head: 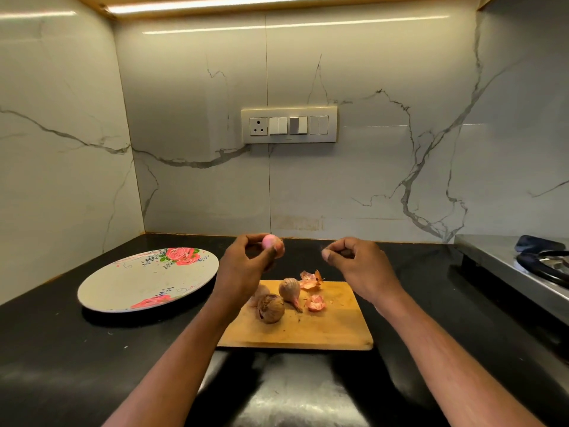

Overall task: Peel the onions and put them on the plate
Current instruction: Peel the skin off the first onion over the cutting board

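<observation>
My left hand (pixel 246 266) grips a small peeled pink onion (pixel 271 241), raised above the far end of the wooden cutting board (pixel 323 331). My right hand (pixel 354 263) hovers a short way to the right with its fingers curled and fingertips pinched together; whether a scrap of skin is between them is too small to tell. Two unpeeled onions (pixel 271 308) (pixel 290 289) lie on the board, with a third partly hidden behind my left wrist. The floral plate (pixel 123 288) sits to the left with nothing on it.
Pink onion skins (pixel 311 280) (pixel 316 303) lie on the board's far right part. A steel stove (pixel 523 272) stands at the right edge of the black counter (pixel 61 365). Marble walls close the back and left; a switch panel (pixel 289 124) hangs on the back wall.
</observation>
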`<state>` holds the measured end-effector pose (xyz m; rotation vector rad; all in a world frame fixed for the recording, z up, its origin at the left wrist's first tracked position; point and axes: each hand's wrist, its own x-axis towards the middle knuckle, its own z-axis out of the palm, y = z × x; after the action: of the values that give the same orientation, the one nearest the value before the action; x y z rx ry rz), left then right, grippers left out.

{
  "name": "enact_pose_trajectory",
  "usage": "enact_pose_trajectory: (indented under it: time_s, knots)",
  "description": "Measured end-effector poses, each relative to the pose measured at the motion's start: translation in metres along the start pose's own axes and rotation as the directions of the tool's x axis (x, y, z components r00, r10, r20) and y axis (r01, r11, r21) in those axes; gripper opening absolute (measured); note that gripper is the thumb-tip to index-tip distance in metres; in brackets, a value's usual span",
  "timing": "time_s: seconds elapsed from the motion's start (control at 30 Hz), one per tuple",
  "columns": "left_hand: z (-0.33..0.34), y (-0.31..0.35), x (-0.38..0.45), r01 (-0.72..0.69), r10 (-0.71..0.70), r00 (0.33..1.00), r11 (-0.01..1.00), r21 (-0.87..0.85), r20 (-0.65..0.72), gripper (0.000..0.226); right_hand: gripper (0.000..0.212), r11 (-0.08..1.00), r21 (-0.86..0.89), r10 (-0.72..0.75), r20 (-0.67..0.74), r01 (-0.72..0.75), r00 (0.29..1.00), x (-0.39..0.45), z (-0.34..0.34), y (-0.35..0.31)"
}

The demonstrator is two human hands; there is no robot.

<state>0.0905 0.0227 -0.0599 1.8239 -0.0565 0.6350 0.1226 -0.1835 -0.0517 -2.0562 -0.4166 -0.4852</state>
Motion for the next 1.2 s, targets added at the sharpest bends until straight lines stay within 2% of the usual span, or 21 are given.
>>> enact_pose_trajectory:
  time_s: [0.1, 0.2, 0.27, 0.33, 0.47, 0.57, 0.73, 0.9, 1.1, 1.2]
  knots:
    - [0.007, 0.001, -0.004, -0.037, 0.031, 0.991, 0.998, 0.045, 0.13, 0.042, 0.016, 0.993, -0.121, 0.022, 0.189, 0.001, 0.982, -0.003, 0.005, 0.005]
    - [0.009, 0.002, -0.005, -0.045, 0.033, 0.98, 0.997, 0.057, 0.198, 0.043, 0.015, 0.981, -0.19, 0.034, 0.29, 0.023, 0.956, -0.005, 0.011, 0.003]
    - [0.007, 0.002, -0.005, -0.052, 0.036, 0.973, 0.997, 0.065, 0.227, 0.044, 0.009, 0.982, -0.183, 0.005, 0.274, 0.047, 0.962, -0.004, 0.012, 0.004]
    - [0.007, 0.003, -0.006, -0.057, 0.038, 0.964, 0.996, 0.067, 0.264, 0.044, 0.011, 0.989, -0.131, -0.034, 0.225, 0.065, 0.974, -0.004, 0.01, 0.004]
    - [0.006, 0.006, -0.007, -0.045, 0.028, 0.951, 0.998, 0.049, 0.309, 0.043, 0.023, 0.985, 0.172, -0.037, 0.213, 0.0, 0.976, 0.0, 0.007, 0.001]
    - [0.006, 0.007, -0.008, -0.042, 0.026, 0.951, 0.998, 0.048, 0.308, 0.04, 0.021, 0.962, 0.271, -0.05, 0.251, -0.021, 0.967, -0.001, 0.006, -0.001]
    - [0.006, 0.006, -0.008, -0.039, 0.022, 0.942, 0.998, 0.045, 0.335, 0.035, 0.01, 0.96, 0.278, -0.031, 0.179, -0.021, 0.983, -0.001, 0.006, -0.001]
    - [0.006, 0.006, -0.008, -0.019, 0.009, 0.938, 0.999, 0.025, 0.348, 0.032, 0.012, 0.988, 0.145, -0.061, 0.132, 0.042, 0.989, -0.002, 0.011, -0.004]
    - [0.004, 0.015, -0.013, 0.018, 0.01, 0.934, 0.997, -0.076, 0.356, 0.053, 0.016, 0.948, 0.311, 0.055, 0.054, -0.069, 0.997, 0.001, 0.01, -0.006]
    - [0.003, 0.013, -0.012, 0.041, -0.006, 0.939, 0.995, -0.094, 0.344, 0.047, 0.021, 0.969, 0.241, 0.03, 0.079, -0.049, 0.996, 0.0, 0.007, -0.003]
